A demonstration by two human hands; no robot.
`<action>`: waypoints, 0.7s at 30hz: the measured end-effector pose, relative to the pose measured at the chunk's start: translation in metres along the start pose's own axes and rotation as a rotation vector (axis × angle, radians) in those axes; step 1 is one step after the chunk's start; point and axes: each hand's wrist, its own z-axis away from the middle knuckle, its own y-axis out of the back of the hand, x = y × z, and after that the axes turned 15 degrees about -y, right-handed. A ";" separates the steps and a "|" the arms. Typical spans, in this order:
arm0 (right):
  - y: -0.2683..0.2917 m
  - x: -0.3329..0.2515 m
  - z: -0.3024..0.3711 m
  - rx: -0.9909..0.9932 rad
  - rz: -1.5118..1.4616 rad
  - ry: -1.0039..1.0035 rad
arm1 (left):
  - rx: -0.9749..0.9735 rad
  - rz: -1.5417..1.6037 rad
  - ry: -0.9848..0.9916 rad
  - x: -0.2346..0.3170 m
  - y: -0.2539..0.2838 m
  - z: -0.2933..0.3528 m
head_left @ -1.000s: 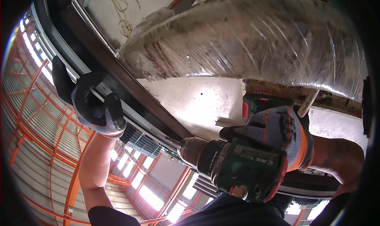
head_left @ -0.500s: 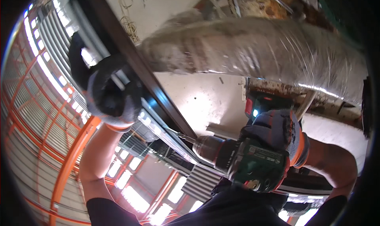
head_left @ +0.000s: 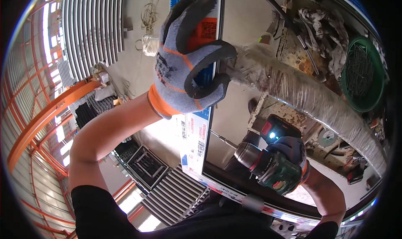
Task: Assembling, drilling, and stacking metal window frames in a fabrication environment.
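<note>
In the head view, the gloved right hand (head_left: 293,151) was wrapped round a green drill (head_left: 278,172), its bit pointing at the edge of a film-covered frame (head_left: 194,134), contact unclear. The gloved left hand (head_left: 182,67) lay across that frame, thumb and forefinger arched over the edge; how firmly it gripped could not be told. At far right a green bowl (head_left: 363,107) held many thin, dark screws (head_left: 358,71), near crumpled plastic (head_left: 328,29) and the wrapped roll (head_left: 301,88).
</note>
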 end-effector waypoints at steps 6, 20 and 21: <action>-0.001 0.001 -0.005 0.053 -0.012 0.010 | 0.045 -0.017 -0.009 0.003 0.000 -0.004; 0.007 -0.003 -0.022 -0.035 0.124 0.058 | 0.138 -0.072 -0.032 0.002 0.000 -0.004; 0.007 -0.002 -0.021 -0.073 0.063 0.018 | 0.068 -0.036 -0.024 0.004 0.003 0.000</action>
